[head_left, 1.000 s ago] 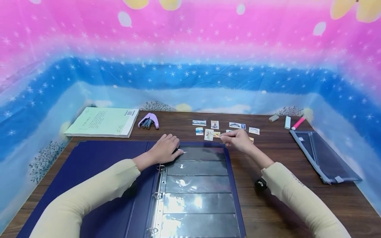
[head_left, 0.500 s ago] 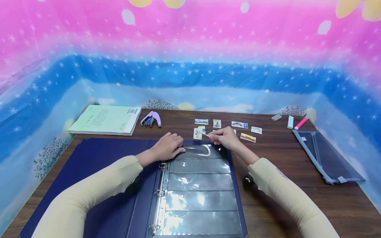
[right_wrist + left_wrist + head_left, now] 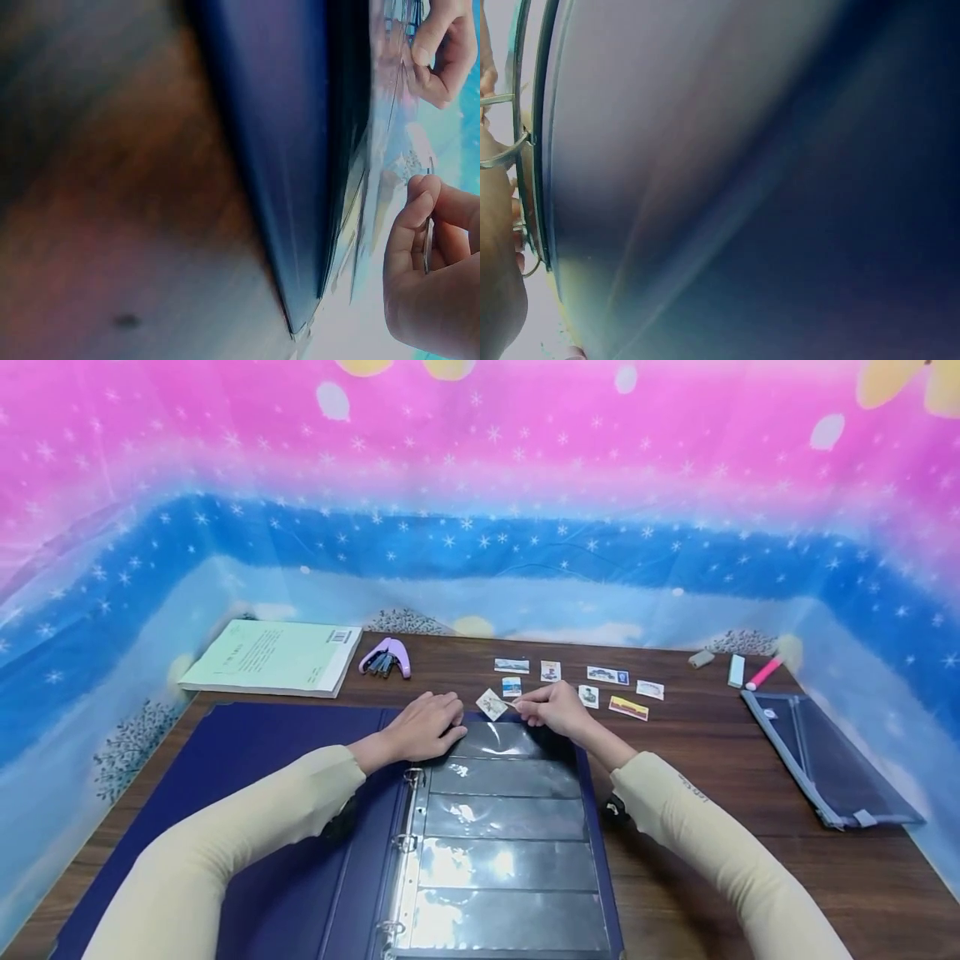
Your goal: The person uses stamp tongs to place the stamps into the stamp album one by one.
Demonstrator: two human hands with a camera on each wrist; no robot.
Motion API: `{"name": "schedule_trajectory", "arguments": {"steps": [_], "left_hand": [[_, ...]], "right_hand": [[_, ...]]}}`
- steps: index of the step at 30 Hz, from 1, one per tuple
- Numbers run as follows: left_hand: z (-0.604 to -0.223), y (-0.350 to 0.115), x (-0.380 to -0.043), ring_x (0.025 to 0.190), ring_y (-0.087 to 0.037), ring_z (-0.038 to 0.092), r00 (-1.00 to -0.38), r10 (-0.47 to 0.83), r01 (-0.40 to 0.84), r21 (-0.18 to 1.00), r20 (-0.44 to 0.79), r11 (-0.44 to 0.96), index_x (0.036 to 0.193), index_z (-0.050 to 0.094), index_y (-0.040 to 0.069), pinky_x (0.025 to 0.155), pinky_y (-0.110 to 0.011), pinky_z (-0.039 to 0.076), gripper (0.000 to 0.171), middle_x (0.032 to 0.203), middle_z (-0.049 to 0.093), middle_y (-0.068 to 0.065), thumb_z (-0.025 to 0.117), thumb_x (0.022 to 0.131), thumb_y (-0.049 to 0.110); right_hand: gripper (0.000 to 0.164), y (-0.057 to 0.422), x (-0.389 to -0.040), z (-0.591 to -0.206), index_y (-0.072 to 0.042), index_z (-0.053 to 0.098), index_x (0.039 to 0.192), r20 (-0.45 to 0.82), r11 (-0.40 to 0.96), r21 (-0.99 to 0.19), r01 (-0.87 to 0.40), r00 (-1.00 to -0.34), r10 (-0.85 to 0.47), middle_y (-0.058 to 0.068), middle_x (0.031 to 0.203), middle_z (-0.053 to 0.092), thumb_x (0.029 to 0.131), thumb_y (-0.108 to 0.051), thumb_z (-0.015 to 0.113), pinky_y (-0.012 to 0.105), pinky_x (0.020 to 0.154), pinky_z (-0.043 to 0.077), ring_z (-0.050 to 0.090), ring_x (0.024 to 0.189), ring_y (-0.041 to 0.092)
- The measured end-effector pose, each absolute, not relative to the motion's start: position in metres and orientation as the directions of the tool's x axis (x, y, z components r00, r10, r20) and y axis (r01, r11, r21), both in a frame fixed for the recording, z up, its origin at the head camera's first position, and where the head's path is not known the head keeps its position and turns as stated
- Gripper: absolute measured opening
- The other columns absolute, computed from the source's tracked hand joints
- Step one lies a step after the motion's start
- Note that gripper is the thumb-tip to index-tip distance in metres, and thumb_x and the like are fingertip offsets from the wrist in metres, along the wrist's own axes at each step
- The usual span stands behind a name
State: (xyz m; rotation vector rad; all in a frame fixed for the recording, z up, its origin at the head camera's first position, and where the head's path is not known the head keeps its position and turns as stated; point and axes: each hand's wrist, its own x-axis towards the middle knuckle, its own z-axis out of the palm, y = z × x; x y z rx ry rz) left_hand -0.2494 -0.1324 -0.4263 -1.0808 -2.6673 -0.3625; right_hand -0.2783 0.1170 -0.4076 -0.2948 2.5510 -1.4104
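My right hand (image 3: 558, 708) pinches slim metal tweezers (image 3: 428, 255) above the top edge of the album page. At their tips is a small pale stamp (image 3: 492, 704) with a figure on it, turned like a diamond just beyond the page. My left hand (image 3: 423, 727) rests palm down at the page's top inner corner, thumb towards the top pocket. The clear pocket page (image 3: 506, 820) is held by metal rings in the open dark blue binder album (image 3: 292, 760). In the left wrist view the dark cover fills most of the picture.
Several loose stamps lie behind the album, among them a red-and-yellow stamp (image 3: 628, 707). At the back left are a green book (image 3: 270, 656) and a purple hole punch (image 3: 386, 657). A mesh zip pouch (image 3: 832, 760), a pink pen (image 3: 764, 673) and an eraser (image 3: 736, 670) are at right.
My right hand has moved left and nearer the page with the tweezers and stamp. The stamp has turned from upright to a diamond. My left hand stays on the page corner.
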Motion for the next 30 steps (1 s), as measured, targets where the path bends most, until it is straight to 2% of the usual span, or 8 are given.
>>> {"name": "schedule_trajectory", "arguments": {"steps": [7, 13, 19, 30], "left_hand": [[-0.427, -0.132, -0.251, 0.065, -0.011, 0.038, -0.674, 0.665, 0.726, 0.122, 0.323, 0.677, 0.079, 0.050, 0.014, 0.065, -0.024, 0.026, 0.010, 0.076, 0.049, 0.000, 0.051, 0.089, 0.014], [-0.428, -0.133, -0.252, 0.066, -0.011, 0.040, -0.642, 0.666, 0.753, 0.152, 0.380, 0.640, 0.078, 0.051, 0.013, 0.066, -0.026, 0.032, 0.010, 0.076, 0.050, 0.001, 0.054, 0.087, 0.012], [-0.428, -0.136, -0.252, 0.065, -0.011, 0.041, -0.641, 0.648, 0.756, 0.194, 0.411, 0.625, 0.076, 0.052, 0.013, 0.069, -0.029, 0.038, 0.011, 0.074, 0.050, 0.001, 0.056, 0.085, 0.010], [-0.428, -0.133, -0.253, 0.067, -0.011, 0.041, -0.656, 0.633, 0.745, 0.218, 0.411, 0.630, 0.077, 0.054, 0.013, 0.070, -0.029, 0.038, 0.010, 0.072, 0.049, 0.002, 0.057, 0.087, 0.012]], "right_hand": [[0.022, 0.113, -0.276, -0.410, -0.002, 0.072, 0.102, -0.115, 0.515, -0.856, -0.035, -0.959, -0.257, 0.002, 0.070, 0.069, 0.086, -0.016, 0.065, 0.023, 0.060, 0.051, 0.060, 0.057, 0.005], [0.021, 0.104, -0.274, -0.408, -0.003, 0.072, 0.101, -0.134, 0.521, -0.853, -0.022, -0.956, -0.260, 0.004, 0.071, 0.070, 0.086, -0.017, 0.066, 0.023, 0.059, 0.051, 0.060, 0.057, 0.006], [0.019, 0.093, -0.272, -0.409, -0.003, 0.073, 0.099, -0.147, 0.490, -0.871, -0.002, -0.953, -0.264, 0.004, 0.071, 0.071, 0.085, -0.015, 0.066, 0.021, 0.057, 0.049, 0.059, 0.056, 0.006], [0.019, 0.088, -0.269, -0.411, -0.003, 0.073, 0.099, -0.222, 0.533, -0.845, 0.026, -0.925, -0.307, -0.003, 0.063, 0.066, 0.084, -0.014, 0.066, 0.020, 0.055, 0.046, 0.057, 0.056, 0.007]]}}
